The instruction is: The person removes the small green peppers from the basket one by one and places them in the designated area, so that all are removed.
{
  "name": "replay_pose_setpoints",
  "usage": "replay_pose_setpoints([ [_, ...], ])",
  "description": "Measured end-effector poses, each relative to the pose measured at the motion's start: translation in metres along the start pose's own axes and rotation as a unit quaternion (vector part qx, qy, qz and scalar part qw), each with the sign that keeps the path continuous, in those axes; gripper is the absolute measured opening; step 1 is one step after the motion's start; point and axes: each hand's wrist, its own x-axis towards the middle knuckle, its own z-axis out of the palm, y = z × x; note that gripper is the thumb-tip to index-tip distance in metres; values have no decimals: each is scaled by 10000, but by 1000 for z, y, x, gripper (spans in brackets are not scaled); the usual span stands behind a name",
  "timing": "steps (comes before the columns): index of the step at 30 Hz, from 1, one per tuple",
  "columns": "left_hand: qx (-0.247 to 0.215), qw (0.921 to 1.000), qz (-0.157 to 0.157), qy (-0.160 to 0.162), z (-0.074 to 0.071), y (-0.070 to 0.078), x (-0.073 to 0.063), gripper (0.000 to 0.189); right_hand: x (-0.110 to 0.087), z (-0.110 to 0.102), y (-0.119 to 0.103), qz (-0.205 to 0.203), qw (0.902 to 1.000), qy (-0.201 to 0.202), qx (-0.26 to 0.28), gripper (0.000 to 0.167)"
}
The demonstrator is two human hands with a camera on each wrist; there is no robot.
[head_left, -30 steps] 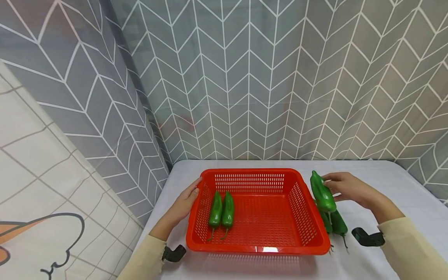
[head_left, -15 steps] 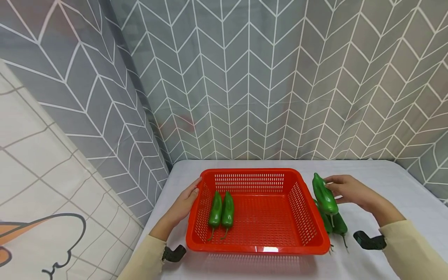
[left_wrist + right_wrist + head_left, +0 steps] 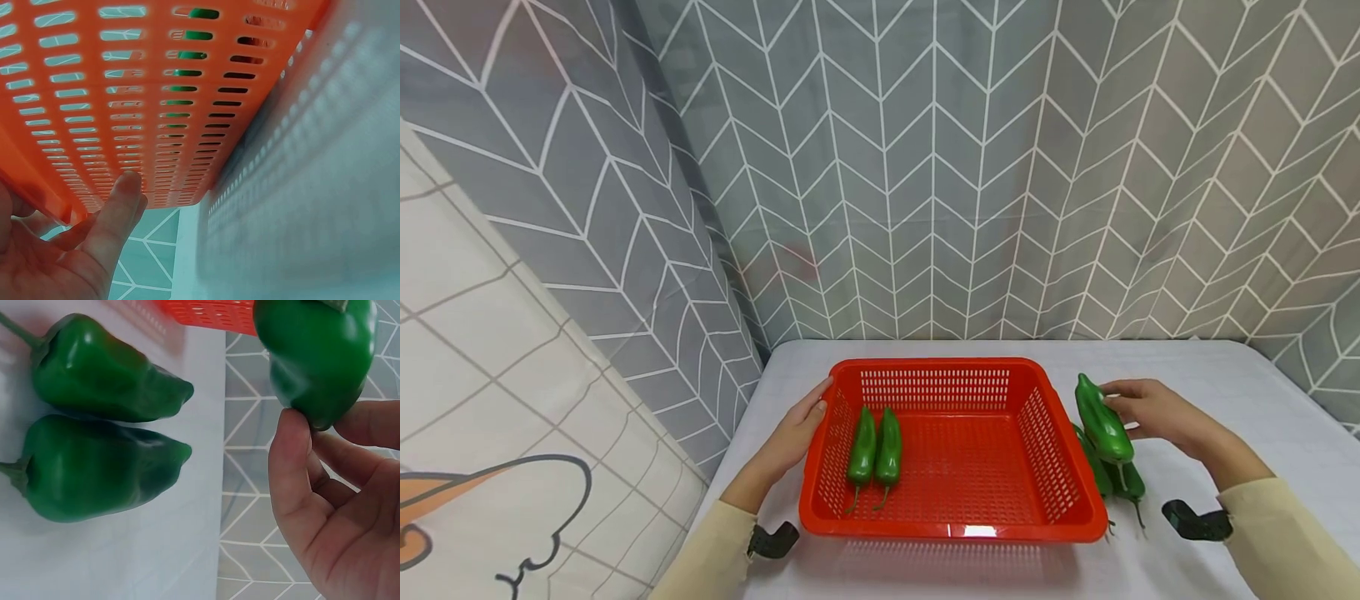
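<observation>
My right hand (image 3: 1150, 410) pinches a glossy green pepper (image 3: 1103, 421) between thumb and fingers near its tapered tip, its stem pointing down. It is held up beside the right side of the red perforated basket (image 3: 951, 531). Below it, two more green peppers (image 3: 106, 372) lie side by side on the white cloth. Another pair of green peppers (image 3: 876, 450) lies in the left part of the basket. At the basket's left rim rests my left hand (image 3: 797, 429); in the left wrist view its fairly straight fingers (image 3: 122, 200) touch the slotted outer wall.
The basket stands on a table with a white cloth (image 3: 1195, 375). Behind it hangs a grey curtain (image 3: 925, 208) with white chevron lines. A white tiled-pattern sheet (image 3: 512, 358) slopes down at the left.
My right hand has moved slightly right and down with the pepper, away from the basket's rim. The left hand and the peppers in the basket have stayed put.
</observation>
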Motion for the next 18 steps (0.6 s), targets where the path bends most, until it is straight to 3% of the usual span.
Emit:
replay_pose_setpoints([
  [18,-100,9999,0,-43,0,-3,-3,52,-5,2,22,166,9997,102,-164,48],
])
